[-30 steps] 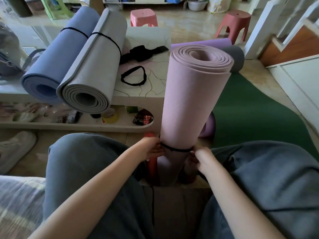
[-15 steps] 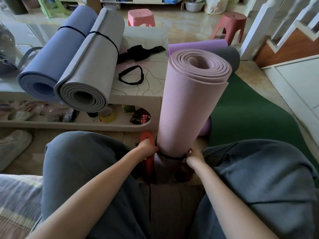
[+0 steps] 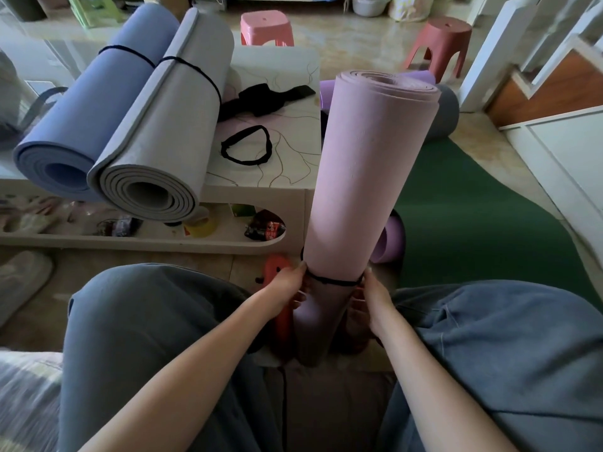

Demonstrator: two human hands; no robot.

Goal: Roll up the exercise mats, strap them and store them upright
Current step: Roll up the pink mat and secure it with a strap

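Presently both hands, left hand (image 3: 287, 283) and right hand (image 3: 372, 293), pinch the black strap (image 3: 329, 282) encircling the upright pink mat (image 3: 365, 177) between them.

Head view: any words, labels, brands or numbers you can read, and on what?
None can be read.
Red-and-black packet on the table's lower shelf: white lettering, too blurred.
Green carton beside it: no legible print.
Pink mat, black strap: no print visible.

upright rolled pink mat (image 3: 365, 177), black strap (image 3: 332, 282)
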